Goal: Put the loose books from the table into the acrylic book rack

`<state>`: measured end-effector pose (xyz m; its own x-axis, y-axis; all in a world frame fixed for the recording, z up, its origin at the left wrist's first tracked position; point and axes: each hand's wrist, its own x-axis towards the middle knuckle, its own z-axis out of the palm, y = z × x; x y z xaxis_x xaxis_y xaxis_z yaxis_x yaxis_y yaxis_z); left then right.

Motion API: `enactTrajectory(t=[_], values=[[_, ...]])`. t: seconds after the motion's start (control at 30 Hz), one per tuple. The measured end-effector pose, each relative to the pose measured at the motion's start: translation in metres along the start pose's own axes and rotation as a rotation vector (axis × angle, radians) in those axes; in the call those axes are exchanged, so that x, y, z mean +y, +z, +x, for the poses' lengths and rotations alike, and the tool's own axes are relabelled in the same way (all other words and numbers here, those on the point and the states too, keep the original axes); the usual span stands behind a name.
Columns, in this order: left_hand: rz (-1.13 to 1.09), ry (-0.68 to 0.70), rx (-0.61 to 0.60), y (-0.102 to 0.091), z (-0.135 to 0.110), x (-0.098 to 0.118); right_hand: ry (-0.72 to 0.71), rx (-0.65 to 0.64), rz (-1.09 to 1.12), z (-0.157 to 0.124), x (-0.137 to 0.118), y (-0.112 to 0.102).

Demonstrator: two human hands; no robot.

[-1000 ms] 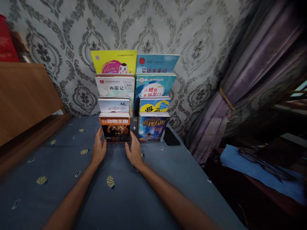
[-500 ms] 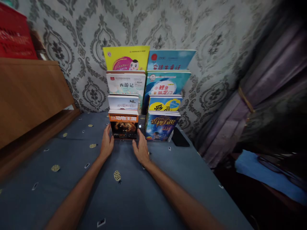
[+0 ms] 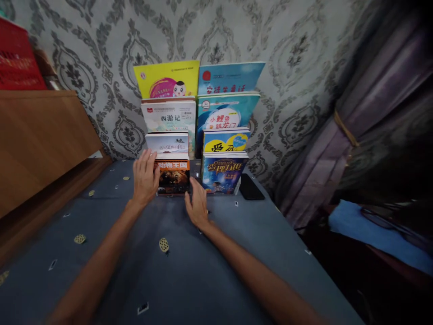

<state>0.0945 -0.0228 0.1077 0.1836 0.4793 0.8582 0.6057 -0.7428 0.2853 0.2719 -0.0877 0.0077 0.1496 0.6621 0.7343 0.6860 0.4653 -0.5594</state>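
Two columns of upright books stand in tiers on the blue cloth. At the front left is a book with an orange band and a lion (image 3: 174, 177). My left hand (image 3: 145, 176) lies against its left edge, fingers extended upward and partly covering the cover. By its lower right edge is my right hand (image 3: 197, 203), fingers stretched out, thumb apart. Behind rise a pale book (image 3: 168, 143), a white book (image 3: 171, 116) and a yellow book (image 3: 165, 74). The right column has a dark blue book (image 3: 223, 174), a yellow-and-blue book (image 3: 226, 141) and two teal books (image 3: 228, 110).
A black phone (image 3: 251, 187) lies right of the books. The patterned cloth (image 3: 203, 280) covers the surface. A wooden headboard (image 3: 43, 144) stands at left, with a red bag (image 3: 18, 58) above. At right hang a purple curtain (image 3: 314, 171) and glasses (image 3: 379, 219) on blue fabric.
My left hand has moved up along the lion book's left edge and now overlaps its cover. My right hand stays near the lower right edge. The view has shifted slightly.
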Motion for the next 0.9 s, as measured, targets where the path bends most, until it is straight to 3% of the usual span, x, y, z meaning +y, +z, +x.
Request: enactTrajectory(t=[0.07, 0.17, 0.37, 0.6, 0.8, 0.9], values=[[0.057, 0.041, -0.072, 0.0, 0.012, 0.003, 0.009, -0.028, 0.003, -0.004, -0.004, -0.002], [0.11, 0.087, -0.152, 0.003, 0.02, 0.003, -0.047, -0.187, -0.008, -0.01, -0.007, -0.001], [0.108, 0.095, -0.145, 0.01, 0.02, -0.001, -0.219, -0.476, -0.146, -0.013, -0.009, 0.002], [0.199, 0.058, -0.174, 0.011, 0.021, 0.006, -0.227, -0.695, -0.253, -0.003, -0.021, -0.012], [0.268, 0.092, -0.189, 0.009, 0.019, 0.011, -0.204, -0.769, -0.284, 0.001, -0.025, -0.017], [0.321, 0.133, -0.137, 0.007, 0.007, 0.015, -0.197, -0.771, -0.274, 0.001, -0.024, -0.017]])
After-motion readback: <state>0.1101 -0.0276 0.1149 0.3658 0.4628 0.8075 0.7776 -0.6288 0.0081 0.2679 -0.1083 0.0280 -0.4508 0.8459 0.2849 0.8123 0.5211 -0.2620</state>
